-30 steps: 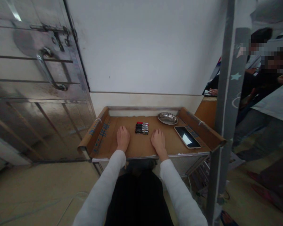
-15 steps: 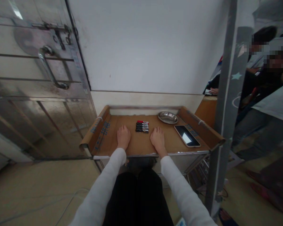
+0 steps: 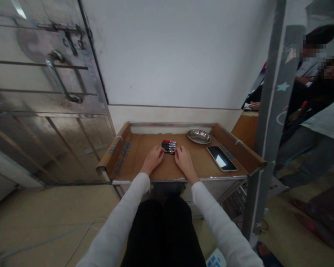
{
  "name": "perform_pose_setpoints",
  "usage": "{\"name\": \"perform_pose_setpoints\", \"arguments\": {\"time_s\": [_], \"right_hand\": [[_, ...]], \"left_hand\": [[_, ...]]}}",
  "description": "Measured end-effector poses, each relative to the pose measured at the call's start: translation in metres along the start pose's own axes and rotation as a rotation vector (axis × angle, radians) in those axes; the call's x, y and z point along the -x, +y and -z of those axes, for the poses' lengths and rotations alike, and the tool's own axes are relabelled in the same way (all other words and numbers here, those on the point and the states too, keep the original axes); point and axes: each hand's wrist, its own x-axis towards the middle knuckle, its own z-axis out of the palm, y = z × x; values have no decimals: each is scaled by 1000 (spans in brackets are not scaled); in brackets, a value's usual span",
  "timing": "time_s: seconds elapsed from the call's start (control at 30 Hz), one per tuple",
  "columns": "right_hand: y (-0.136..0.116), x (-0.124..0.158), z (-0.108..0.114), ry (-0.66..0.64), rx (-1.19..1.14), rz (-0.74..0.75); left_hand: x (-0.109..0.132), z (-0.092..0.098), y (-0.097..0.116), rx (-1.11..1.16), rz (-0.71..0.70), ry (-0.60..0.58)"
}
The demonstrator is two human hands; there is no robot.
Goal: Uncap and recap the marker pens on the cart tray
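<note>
Several marker pens (image 3: 169, 145) lie side by side in a small stack of rows on the cardboard-lined tray (image 3: 139, 142). The farthest one is a red marker (image 3: 170, 141); those nearer me are black. At the left end of the nearest black marker (image 3: 169, 152) my left hand (image 3: 154, 157) has its fingers curled and pinched. My right hand (image 3: 183, 157) closes its fingertips on that marker's right end. The fingers partly cover both ends, so the grip itself is hard to see.
A shiny metal dish (image 3: 199, 136) stands at the tray's back right, with a phone (image 3: 221, 158) lying nearer on the right. Cardboard walls edge the tray's sides. A metal post (image 3: 269, 122) rises at right, people beyond it. A metal door (image 3: 41, 100) is at left.
Both hands have moved inward from flat resting spots on either side, up to the ends of the markers, and their fingers have curled. The view has shifted slightly.
</note>
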Motion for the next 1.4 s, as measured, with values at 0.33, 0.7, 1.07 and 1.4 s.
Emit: {"name": "perform_pose_setpoints", "arguments": {"time_s": [0.33, 0.7, 1.07, 1.4], "right_hand": [[3, -3, -3, -52, -37, 28], [2, -24, -6, 61, -154, 92], [1, -22, -7, 5, -350, 174], [16, -12, -4, 189, -161, -150]], "left_hand": [[-4, -6, -6, 132, -23, -78], [-23, -11, -4, 117, -36, 74], [-22, -9, 1, 316, -53, -7], [-23, -12, -6, 55, -133, -119]]}}
